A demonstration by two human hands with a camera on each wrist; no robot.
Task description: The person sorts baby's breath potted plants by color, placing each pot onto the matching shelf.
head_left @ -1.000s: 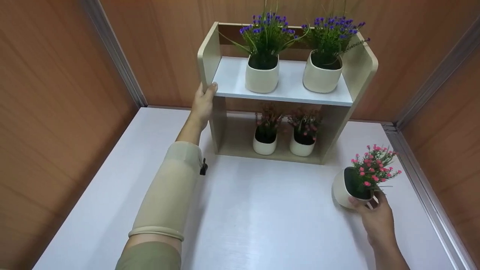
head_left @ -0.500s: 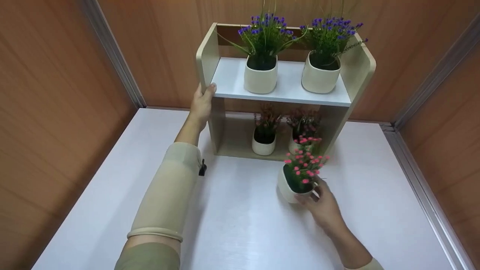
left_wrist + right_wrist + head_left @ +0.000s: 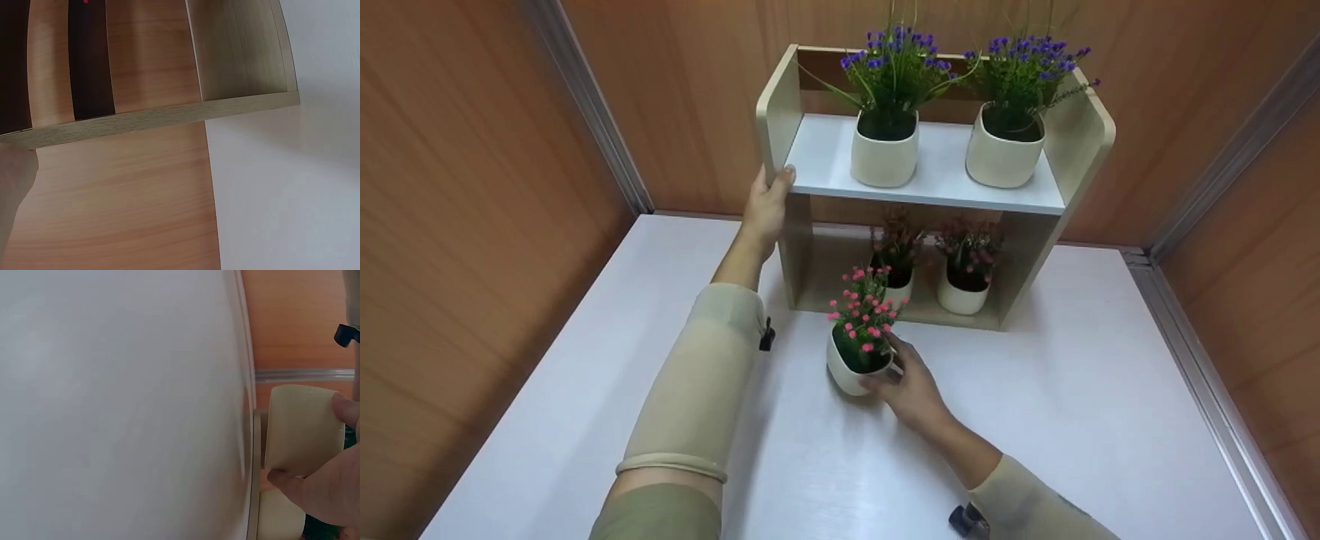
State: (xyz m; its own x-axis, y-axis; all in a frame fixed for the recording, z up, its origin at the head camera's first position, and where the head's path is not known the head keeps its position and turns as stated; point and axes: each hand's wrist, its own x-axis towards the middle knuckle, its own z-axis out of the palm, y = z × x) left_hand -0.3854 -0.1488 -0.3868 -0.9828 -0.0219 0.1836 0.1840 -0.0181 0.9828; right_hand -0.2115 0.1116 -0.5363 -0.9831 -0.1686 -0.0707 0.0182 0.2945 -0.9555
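Note:
My left hand (image 3: 765, 210) grips the left side panel of a two-tier wooden shelf (image 3: 778, 120), its thumb over the front edge near the upper board. In the left wrist view only part of that hand (image 3: 14, 180) shows, beside the panel edge (image 3: 152, 119). My right hand (image 3: 911, 386) holds a potted plant (image 3: 847, 371) with pink flowers, thumb and fingers on its white pot. It is in front of the shelf's lower left part, slightly tilted. In the right wrist view the fingers grip the sides of the pot (image 3: 304, 430).
Two purple-flowered potted plants (image 3: 885, 157) (image 3: 1005, 154) stand on the upper tier. Two pink-flowered ones (image 3: 898, 291) (image 3: 964, 296) stand on the lower tier, the left one partly hidden. The shelf stands on a white table (image 3: 1110, 360) between wood-grain walls (image 3: 472, 187).
My right hand has carried the pink-flowered potted plant leftward across the table, from the right side to the shelf's front left. My left hand keeps its grip on the shelf.

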